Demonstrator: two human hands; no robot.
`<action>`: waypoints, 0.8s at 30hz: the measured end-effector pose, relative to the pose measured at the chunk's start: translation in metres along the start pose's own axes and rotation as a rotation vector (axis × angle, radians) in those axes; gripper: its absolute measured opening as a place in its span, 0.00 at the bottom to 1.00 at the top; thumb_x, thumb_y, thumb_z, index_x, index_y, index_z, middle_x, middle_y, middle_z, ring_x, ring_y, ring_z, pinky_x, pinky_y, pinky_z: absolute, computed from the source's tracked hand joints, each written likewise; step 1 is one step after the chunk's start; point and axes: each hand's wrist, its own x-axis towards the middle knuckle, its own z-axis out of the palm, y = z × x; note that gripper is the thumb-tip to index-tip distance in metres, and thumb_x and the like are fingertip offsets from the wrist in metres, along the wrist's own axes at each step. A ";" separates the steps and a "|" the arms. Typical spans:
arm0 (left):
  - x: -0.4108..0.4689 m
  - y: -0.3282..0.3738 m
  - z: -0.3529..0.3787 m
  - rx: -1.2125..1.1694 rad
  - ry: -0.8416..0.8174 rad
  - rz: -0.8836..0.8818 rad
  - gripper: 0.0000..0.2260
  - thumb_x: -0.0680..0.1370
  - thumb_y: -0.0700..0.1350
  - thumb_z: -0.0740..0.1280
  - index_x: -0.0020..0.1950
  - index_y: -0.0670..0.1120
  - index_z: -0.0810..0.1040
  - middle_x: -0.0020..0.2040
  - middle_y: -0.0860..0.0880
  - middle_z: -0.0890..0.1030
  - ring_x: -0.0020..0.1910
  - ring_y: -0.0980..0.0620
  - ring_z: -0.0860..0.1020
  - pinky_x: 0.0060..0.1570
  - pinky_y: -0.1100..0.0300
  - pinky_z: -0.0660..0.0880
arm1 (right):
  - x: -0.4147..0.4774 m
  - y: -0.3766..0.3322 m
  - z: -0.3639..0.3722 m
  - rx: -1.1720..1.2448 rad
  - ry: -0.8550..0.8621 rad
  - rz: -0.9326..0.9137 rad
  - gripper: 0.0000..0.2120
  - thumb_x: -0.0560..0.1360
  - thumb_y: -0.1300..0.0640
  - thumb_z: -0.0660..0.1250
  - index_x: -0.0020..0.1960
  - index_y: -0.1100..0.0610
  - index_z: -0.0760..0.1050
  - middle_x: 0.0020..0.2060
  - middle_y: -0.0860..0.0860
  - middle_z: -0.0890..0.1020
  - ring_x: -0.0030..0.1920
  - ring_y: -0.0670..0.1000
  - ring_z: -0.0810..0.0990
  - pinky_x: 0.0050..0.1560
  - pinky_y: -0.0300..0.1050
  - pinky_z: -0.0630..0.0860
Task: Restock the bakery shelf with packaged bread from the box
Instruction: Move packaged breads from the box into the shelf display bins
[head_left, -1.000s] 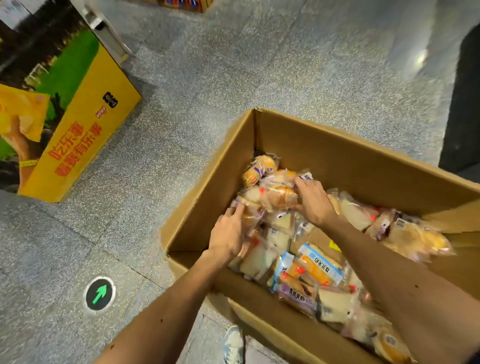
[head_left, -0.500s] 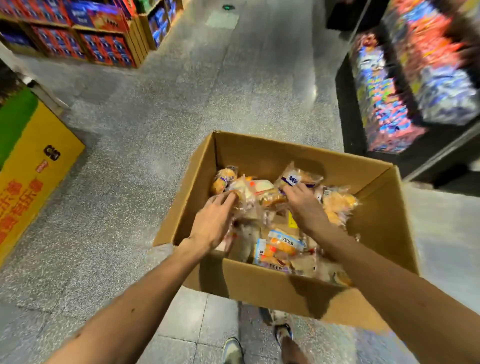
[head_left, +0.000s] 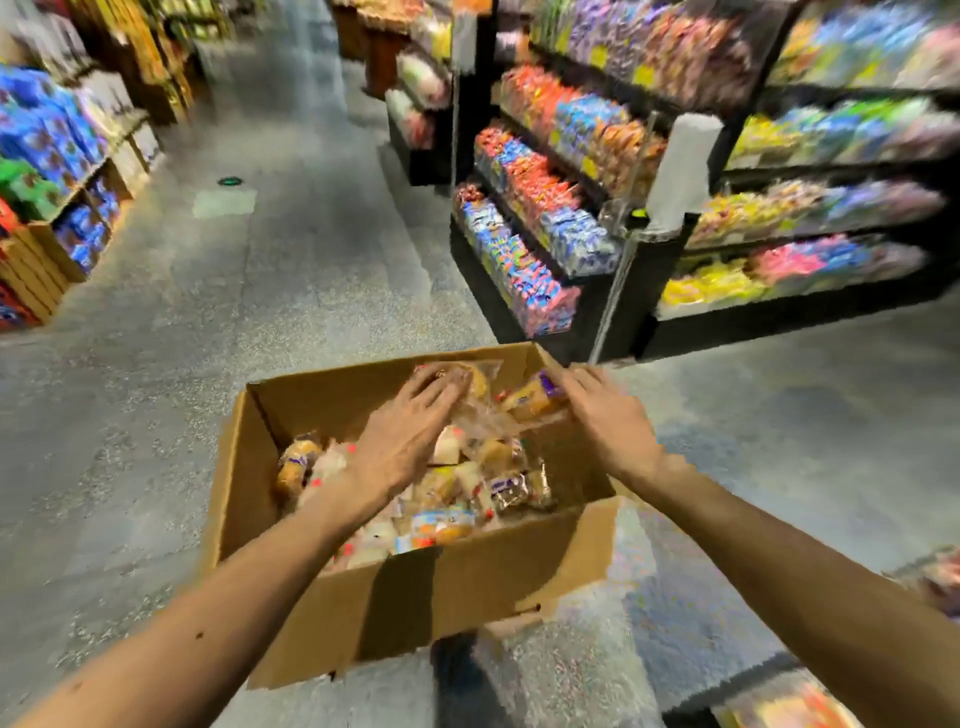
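The left hand (head_left: 410, 436) lies with fairly straight fingers pressed on a bunch of bread packets (head_left: 530, 402), and the right hand (head_left: 610, 415) meets the same bunch from the other side. Blur hides whether the right fingers curl round it. The bunch sits raised between both hands above the far side of the cardboard box (head_left: 415, 597). More packaged bread (head_left: 467, 493) fills the box, which stands on the speckled floor (head_left: 156, 415) near snack shelves (head_left: 545, 244).

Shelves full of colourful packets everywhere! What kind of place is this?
Probably a supermarket or snack shop: tiered shelves stacked with colourful packets line a grey aisle floor, and a cardboard box of packaged bread sits ready for restocking.
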 end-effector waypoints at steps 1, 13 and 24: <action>0.017 0.019 -0.006 0.012 0.044 0.064 0.38 0.65 0.28 0.76 0.70 0.41 0.63 0.67 0.41 0.77 0.70 0.42 0.68 0.45 0.45 0.83 | -0.020 0.010 -0.021 0.013 0.071 0.066 0.25 0.72 0.60 0.60 0.69 0.61 0.73 0.55 0.59 0.81 0.54 0.63 0.80 0.48 0.51 0.78; 0.091 0.374 -0.028 -0.212 0.214 0.666 0.38 0.64 0.30 0.75 0.70 0.47 0.67 0.73 0.49 0.72 0.74 0.45 0.68 0.59 0.47 0.76 | -0.371 0.118 -0.189 0.015 0.367 0.747 0.16 0.74 0.57 0.71 0.58 0.52 0.69 0.47 0.57 0.82 0.48 0.62 0.80 0.42 0.54 0.75; 0.063 0.677 -0.027 -0.671 0.191 0.865 0.21 0.71 0.31 0.72 0.63 0.41 0.78 0.65 0.43 0.79 0.68 0.48 0.68 0.68 0.55 0.64 | -0.662 0.118 -0.281 0.383 0.681 1.272 0.24 0.63 0.58 0.82 0.56 0.56 0.78 0.46 0.49 0.85 0.47 0.47 0.83 0.49 0.46 0.81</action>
